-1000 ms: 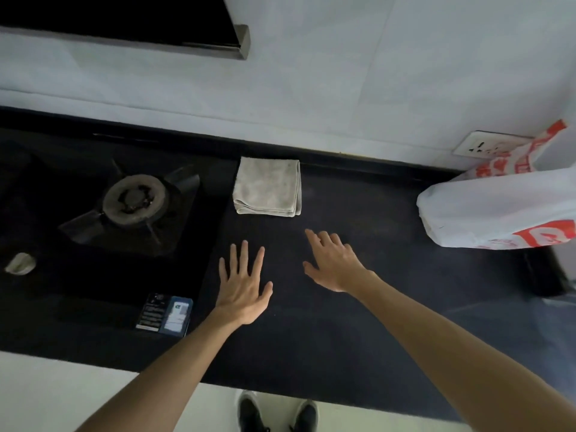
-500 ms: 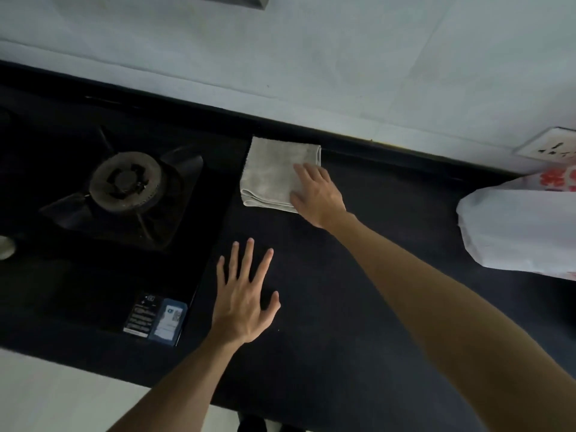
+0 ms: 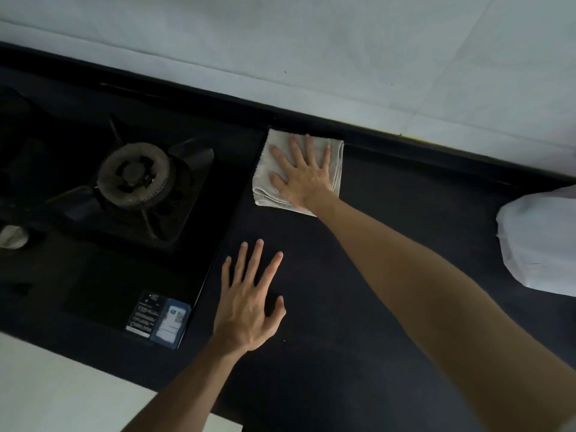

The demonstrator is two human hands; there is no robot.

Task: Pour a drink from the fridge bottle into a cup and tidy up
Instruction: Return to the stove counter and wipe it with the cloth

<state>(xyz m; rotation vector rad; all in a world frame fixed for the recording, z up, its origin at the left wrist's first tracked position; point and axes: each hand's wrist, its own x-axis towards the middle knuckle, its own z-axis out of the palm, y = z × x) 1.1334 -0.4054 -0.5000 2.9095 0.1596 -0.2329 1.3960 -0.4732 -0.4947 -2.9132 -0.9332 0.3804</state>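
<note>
Grey cloth [image 3: 261, 169] (folded, edges parallel to the wall [image 3: 311, 57]) lies under the flat right hand [image 3: 307, 179].

We are finding open countertop [image 3: 318, 338] between our left hand [image 3: 246, 310] and right hand [image 3: 304, 177] and rightward of both. A burner [image 3: 134, 176] is standing to their left, the wall [image 3: 311, 57] rising just beyond the right hand, a white bag [image 3: 539, 241] sitting far right.

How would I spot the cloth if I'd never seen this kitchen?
Find the gas burner at the left of the dark counter. Just right of it, by the back wall, lies a folded pale grey cloth. Unlike the white bag far right, it lies flat under the right hand.
</note>
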